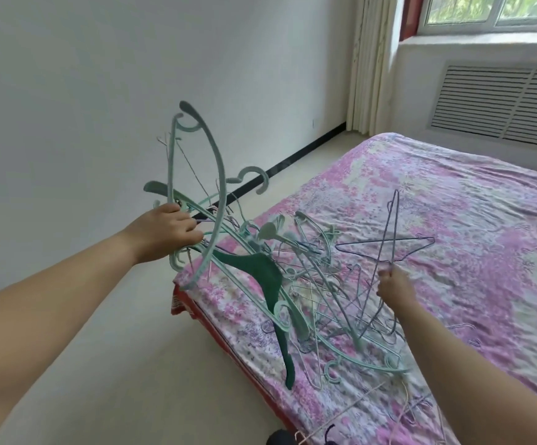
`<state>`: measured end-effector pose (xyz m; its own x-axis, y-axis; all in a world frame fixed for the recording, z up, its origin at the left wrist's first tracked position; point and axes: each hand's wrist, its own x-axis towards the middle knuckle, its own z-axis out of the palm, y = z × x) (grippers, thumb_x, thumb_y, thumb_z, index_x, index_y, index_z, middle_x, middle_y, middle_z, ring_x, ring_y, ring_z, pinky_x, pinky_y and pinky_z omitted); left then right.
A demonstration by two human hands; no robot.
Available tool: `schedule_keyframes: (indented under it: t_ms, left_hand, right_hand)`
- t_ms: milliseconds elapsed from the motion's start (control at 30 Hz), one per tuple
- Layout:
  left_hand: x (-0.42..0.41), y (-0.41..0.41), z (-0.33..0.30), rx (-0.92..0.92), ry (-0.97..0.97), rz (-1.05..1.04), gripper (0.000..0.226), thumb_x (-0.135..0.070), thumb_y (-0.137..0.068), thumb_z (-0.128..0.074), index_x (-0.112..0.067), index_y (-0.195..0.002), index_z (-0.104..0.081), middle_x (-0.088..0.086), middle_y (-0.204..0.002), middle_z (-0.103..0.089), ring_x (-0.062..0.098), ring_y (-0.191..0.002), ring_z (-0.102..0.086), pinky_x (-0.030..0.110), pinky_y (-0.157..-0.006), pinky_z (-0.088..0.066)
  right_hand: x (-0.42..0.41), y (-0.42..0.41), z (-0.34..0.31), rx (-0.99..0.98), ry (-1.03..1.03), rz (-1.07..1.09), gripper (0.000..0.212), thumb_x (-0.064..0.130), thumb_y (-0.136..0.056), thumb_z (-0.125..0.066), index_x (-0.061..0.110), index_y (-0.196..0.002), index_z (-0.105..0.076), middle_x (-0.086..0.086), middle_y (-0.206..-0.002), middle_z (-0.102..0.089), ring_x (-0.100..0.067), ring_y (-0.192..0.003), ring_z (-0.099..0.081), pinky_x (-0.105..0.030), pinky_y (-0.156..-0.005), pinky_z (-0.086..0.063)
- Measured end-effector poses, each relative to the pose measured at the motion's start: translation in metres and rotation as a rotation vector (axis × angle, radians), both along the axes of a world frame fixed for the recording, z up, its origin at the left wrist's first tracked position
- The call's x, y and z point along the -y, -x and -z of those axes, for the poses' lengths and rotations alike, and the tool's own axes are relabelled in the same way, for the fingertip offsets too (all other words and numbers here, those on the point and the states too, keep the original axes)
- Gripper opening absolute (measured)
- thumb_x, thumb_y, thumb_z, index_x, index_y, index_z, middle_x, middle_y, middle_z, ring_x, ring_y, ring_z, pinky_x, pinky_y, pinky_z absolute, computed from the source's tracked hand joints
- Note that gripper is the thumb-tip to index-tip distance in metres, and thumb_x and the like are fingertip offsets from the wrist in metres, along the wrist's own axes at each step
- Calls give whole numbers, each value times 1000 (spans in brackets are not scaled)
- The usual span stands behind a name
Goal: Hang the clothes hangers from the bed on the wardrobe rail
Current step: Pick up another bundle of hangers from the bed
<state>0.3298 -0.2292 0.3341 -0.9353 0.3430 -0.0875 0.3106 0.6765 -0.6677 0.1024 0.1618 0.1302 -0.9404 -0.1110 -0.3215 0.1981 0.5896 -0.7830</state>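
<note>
My left hand (pixel 177 229) grips a bunch of teal hangers (pixel 196 175); my right hand (pixel 394 285) pinches a wire hanger (pixel 389 242) from the tangled pile (pixel 318 284) between them. Hooks are interlocked, so lifting probably drags the rest off the bed (pixel 453 220).

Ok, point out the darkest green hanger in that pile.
The dark green hanger at the near left edge of the bed: broad, flat and deep green, unlike the pale mint ones and thin wire ones around it.
</note>
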Motion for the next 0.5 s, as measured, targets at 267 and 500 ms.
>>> schedule_keyframes:
  t_ms: [267, 500]
  left_hand:
    - [-7, 0, -21, -73, 108, 229, 19, 0, -86, -58, -18, -83, -56, 1, -75, -56, 24, -71, -57, 34, -83, -38]
    - [-10, 6, -44, -142, 128, 309, 20, -1, -90, -54, -20, -82, -56, 1, -81, -59, 22, -78, -61, 33, -83, -42]
  right_hand:
    - [31, 7, -2, -98, -381, -373, 93, 31, -82, -71, 17, -151, -10, -15, -151, -30, -35, -131, -40, -47, -102, -42]
    - [78, -3, 21, 172, -145, -450, 110, 38, -79, -75, 8, -151, 2, -19, -155, -20, -36, -136, -33, -34, -102, -37]
